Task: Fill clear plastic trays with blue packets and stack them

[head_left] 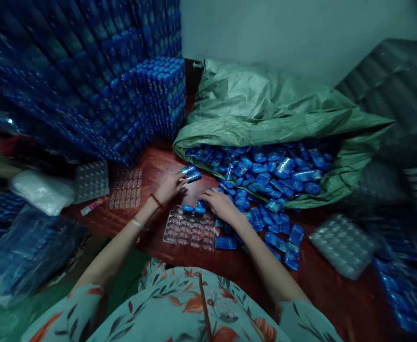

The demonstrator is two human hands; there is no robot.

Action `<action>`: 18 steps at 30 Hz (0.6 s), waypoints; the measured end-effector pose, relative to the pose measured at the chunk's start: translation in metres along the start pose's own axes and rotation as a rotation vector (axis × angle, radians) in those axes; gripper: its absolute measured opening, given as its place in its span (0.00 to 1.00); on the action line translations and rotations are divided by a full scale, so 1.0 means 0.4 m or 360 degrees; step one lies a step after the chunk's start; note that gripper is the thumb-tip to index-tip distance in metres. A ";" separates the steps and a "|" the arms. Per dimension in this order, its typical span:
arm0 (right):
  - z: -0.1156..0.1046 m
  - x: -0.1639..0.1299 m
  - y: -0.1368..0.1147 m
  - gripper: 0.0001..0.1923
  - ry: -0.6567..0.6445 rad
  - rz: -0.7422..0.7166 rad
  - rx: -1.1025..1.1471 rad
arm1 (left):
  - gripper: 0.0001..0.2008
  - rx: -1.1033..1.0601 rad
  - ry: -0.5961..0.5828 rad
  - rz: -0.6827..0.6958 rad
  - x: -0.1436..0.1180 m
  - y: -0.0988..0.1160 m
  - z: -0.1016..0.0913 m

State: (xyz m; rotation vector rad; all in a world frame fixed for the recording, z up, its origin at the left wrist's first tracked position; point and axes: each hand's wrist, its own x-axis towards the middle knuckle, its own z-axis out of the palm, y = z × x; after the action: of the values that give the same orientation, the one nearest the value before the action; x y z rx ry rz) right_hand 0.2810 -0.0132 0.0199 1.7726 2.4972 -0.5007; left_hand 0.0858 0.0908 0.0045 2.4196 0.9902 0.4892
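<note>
My left hand [171,186] is closed around a couple of small blue bottles [193,175], above the reddish table. My right hand [222,204] has its fingers curled down on another small blue bottle [201,203], at the edge of a loose heap. Between my forearms lies a clear plastic tray [190,232] with rows of moulded hollows. A few blue bottles sit along its far edge, below my fingers. More blue bottles [265,180] spill toward my right hand from the mouth of a green woven sack [258,104].
Filled trays of blue bottles [158,90] are stacked high at the back left. On the left lie another clear tray [125,188], a grey tray [92,180] and a white plastic bundle [42,190]. To the right rests a stack of empty trays [344,244].
</note>
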 end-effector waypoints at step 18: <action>0.121 -0.215 -0.068 0.12 0.0971 0.0427 0.1105 | 0.13 -0.0459 0.0682 -0.0422 -0.170 -0.018 -0.001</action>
State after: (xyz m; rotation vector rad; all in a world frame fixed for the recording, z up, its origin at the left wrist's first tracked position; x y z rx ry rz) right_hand 0.2782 -0.1133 -0.0011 2.8393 2.5293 -1.0333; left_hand 0.0359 0.0462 -0.0090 1.9300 1.2916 1.0025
